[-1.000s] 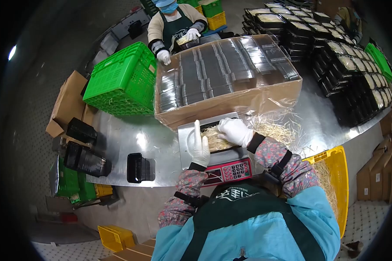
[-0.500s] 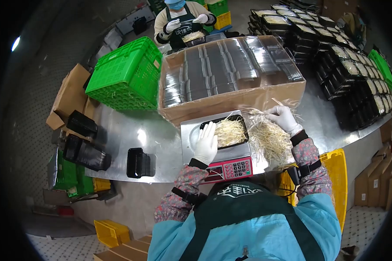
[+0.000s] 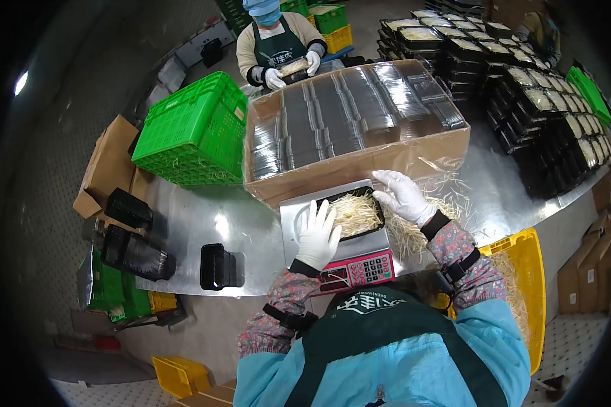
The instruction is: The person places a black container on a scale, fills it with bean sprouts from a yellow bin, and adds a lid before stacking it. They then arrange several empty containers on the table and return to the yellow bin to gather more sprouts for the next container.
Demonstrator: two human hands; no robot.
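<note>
Tray (image 3: pixel 352 214) of sprouts sits on scale (image 3: pixel 297 211) platform, open side up, long axis left-right across counter (image 3: pixel 197 220). Left hand (image 3: pixel 317 234) at tray's left end, grip spread flat, fingers touching rim. Right hand (image 3: pixel 402 195) at right end, grip curled over sprouts; pinching or not, cannot tell.

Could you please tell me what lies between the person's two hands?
In the head view, a black tray of pale sprouts sits on the scale between the left hand and the right hand, both at its edges.
</note>
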